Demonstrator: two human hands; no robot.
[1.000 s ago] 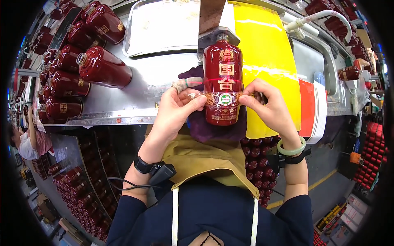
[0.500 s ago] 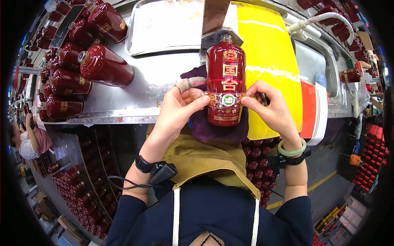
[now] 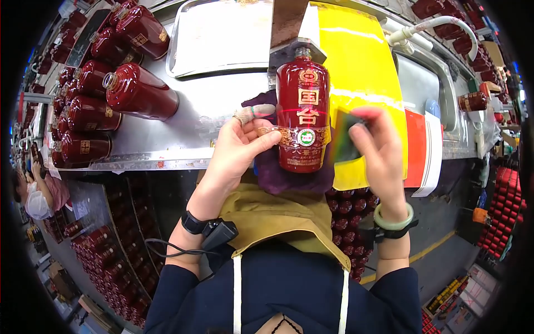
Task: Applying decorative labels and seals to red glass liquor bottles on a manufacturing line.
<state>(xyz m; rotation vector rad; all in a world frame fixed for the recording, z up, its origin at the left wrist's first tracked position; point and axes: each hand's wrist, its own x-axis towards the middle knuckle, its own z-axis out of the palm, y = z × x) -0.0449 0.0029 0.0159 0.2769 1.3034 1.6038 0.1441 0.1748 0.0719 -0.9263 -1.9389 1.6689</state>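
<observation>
A dark red glass bottle (image 3: 289, 100) with gold markings lies on a purple cloth (image 3: 272, 178) in front of me, its neck pointing away. A patterned gold label strip (image 3: 287, 136) with a round green-and-white emblem wraps across its lower part. My left hand (image 3: 239, 139), a fabric cover on one finger, pinches the strip's left end between thumb and fingers against the bottle's side. To the right of the bottle, my right hand (image 3: 378, 147) grips a flat dark green piece (image 3: 346, 138), smeared by motion; its exact kind cannot be made out.
Several red bottles (image 3: 142, 92) stand at the left of the metal bench. A shallow tray (image 3: 222, 42) sits behind. On the right are a yellow sheet (image 3: 361, 61), a red-and-white sheet (image 3: 416, 150) and a sink (image 3: 423, 83) with a white pipe (image 3: 439, 23). More bottles fill racks below.
My right hand has let go of the label's right end, moved right and taken up the flat dark green piece. My left hand keeps its pinch on the left end.
</observation>
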